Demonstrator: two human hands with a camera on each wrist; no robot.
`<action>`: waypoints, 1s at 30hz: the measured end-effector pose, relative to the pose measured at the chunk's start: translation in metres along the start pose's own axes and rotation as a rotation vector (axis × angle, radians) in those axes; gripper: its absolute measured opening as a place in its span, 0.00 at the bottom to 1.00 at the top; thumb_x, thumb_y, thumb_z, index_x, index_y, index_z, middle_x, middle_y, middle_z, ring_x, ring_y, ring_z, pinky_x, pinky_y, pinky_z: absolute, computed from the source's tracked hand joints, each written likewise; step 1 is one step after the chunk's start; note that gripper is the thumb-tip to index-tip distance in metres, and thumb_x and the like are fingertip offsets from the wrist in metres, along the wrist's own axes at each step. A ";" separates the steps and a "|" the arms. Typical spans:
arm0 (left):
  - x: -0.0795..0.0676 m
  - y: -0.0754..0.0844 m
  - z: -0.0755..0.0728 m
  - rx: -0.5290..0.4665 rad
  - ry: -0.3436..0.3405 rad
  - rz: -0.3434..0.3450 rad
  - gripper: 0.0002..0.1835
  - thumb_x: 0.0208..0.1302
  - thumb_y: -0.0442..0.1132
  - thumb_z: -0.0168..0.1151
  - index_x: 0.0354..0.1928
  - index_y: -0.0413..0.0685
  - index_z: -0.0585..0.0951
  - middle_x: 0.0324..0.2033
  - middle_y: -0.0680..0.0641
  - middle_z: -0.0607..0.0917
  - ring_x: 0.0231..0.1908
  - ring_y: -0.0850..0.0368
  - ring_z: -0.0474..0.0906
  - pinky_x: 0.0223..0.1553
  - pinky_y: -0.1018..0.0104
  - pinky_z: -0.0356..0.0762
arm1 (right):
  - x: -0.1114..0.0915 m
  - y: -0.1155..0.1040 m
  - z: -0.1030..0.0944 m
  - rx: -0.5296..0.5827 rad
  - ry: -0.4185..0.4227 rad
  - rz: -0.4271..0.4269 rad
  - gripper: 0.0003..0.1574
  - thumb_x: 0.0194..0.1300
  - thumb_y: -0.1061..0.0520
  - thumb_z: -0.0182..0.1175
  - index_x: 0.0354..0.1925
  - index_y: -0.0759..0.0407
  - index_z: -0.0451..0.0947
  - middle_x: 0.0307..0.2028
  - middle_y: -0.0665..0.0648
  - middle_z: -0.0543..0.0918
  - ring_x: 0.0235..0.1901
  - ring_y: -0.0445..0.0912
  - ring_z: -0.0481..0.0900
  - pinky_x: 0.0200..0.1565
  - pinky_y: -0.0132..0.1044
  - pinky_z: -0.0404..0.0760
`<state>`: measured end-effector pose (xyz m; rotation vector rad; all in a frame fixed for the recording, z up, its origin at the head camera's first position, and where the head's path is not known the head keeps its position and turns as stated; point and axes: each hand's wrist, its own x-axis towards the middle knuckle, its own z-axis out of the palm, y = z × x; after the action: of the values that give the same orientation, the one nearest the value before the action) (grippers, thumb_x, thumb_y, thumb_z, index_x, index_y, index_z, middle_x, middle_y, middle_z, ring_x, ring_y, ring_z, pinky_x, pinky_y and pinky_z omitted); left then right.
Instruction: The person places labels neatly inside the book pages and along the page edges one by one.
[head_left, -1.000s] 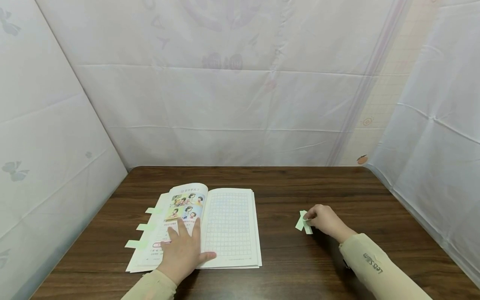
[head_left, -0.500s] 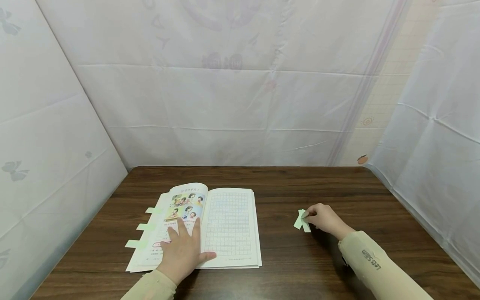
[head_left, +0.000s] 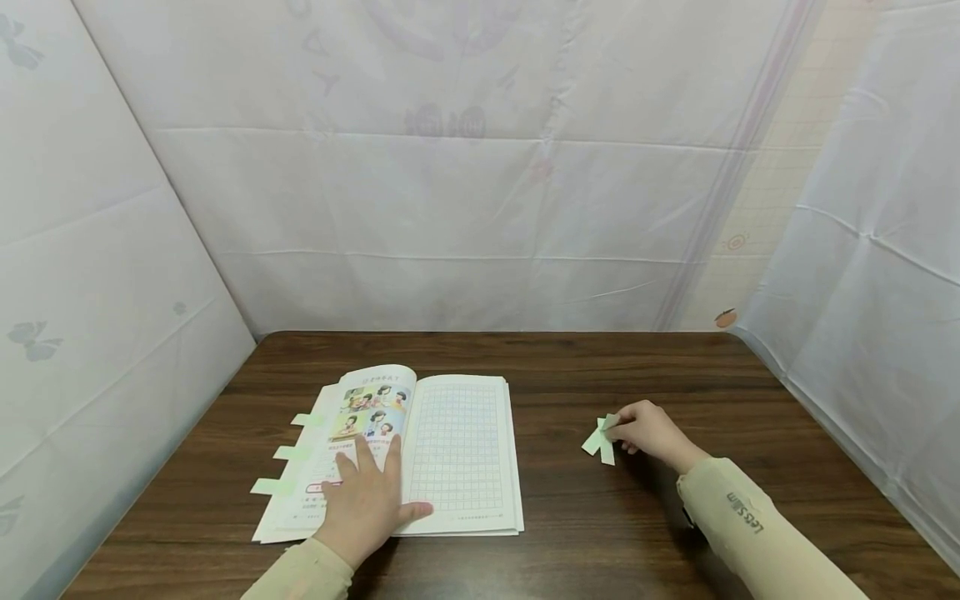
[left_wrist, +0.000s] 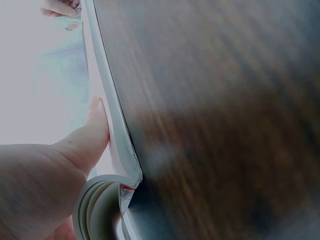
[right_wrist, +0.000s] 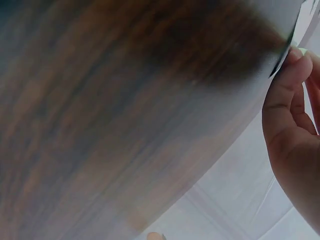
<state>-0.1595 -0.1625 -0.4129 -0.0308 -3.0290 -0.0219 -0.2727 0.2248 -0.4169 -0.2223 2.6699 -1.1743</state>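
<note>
An open workbook (head_left: 465, 450) lies on the table, a picture page on its left and a gridded page on its right. My left hand (head_left: 363, 505) rests on it with spread fingers on the left page, and the thumb reaches across the fold. In the left wrist view the thumb (left_wrist: 86, 137) lies along the book's edge. Off to the right, my right hand (head_left: 649, 433) pinches pale green sticky tabs (head_left: 608, 450) between thumb and fingertips; some strips fan out crosswise below. The right wrist view shows just a sliver of green at the fingertips.
Three green sticky tabs (head_left: 272, 487) stick out from the book's left edge. The dark wood table (head_left: 555, 367) is bordered at the back and both sides by white patterned cloth (head_left: 480, 208).
My right hand has shifted slightly left and away from me, with the green sticky tabs moving along and turning a little. The left hand and workbook stay put.
</note>
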 end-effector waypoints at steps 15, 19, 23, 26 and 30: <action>0.000 0.000 0.000 0.021 0.018 0.010 0.57 0.42 0.73 0.69 0.67 0.39 0.70 0.59 0.14 0.67 0.54 0.13 0.68 0.37 0.24 0.75 | 0.000 -0.008 -0.003 0.263 -0.092 0.068 0.13 0.64 0.65 0.63 0.43 0.75 0.78 0.33 0.62 0.85 0.24 0.44 0.85 0.31 0.38 0.86; 0.000 0.000 -0.001 0.021 0.005 0.011 0.57 0.43 0.72 0.68 0.68 0.38 0.70 0.59 0.14 0.66 0.54 0.13 0.68 0.38 0.24 0.75 | 0.001 -0.008 -0.006 0.301 -0.136 0.078 0.12 0.65 0.65 0.62 0.43 0.73 0.77 0.34 0.63 0.85 0.26 0.44 0.86 0.32 0.37 0.86; 0.000 0.000 -0.001 0.018 0.000 0.009 0.57 0.44 0.72 0.68 0.68 0.38 0.69 0.60 0.14 0.66 0.54 0.13 0.68 0.38 0.24 0.74 | 0.001 -0.006 -0.010 0.330 -0.189 0.058 0.11 0.66 0.65 0.61 0.43 0.73 0.75 0.36 0.63 0.85 0.29 0.46 0.87 0.35 0.39 0.87; 0.000 0.000 -0.001 0.016 -0.001 0.006 0.57 0.44 0.72 0.68 0.68 0.39 0.69 0.60 0.14 0.66 0.54 0.13 0.68 0.39 0.24 0.74 | 0.001 -0.004 -0.011 0.349 -0.218 0.041 0.11 0.66 0.65 0.60 0.44 0.73 0.74 0.38 0.64 0.85 0.32 0.47 0.88 0.36 0.39 0.87; 0.000 0.000 -0.001 0.017 0.001 0.004 0.57 0.44 0.73 0.68 0.68 0.39 0.69 0.60 0.14 0.66 0.54 0.13 0.68 0.39 0.24 0.74 | 0.001 -0.003 -0.012 0.366 -0.234 0.032 0.12 0.67 0.65 0.60 0.45 0.73 0.72 0.40 0.65 0.84 0.33 0.49 0.88 0.37 0.40 0.87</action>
<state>-0.1593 -0.1622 -0.4123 -0.0351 -3.0279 0.0036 -0.2762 0.2306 -0.4068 -0.2366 2.2055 -1.4961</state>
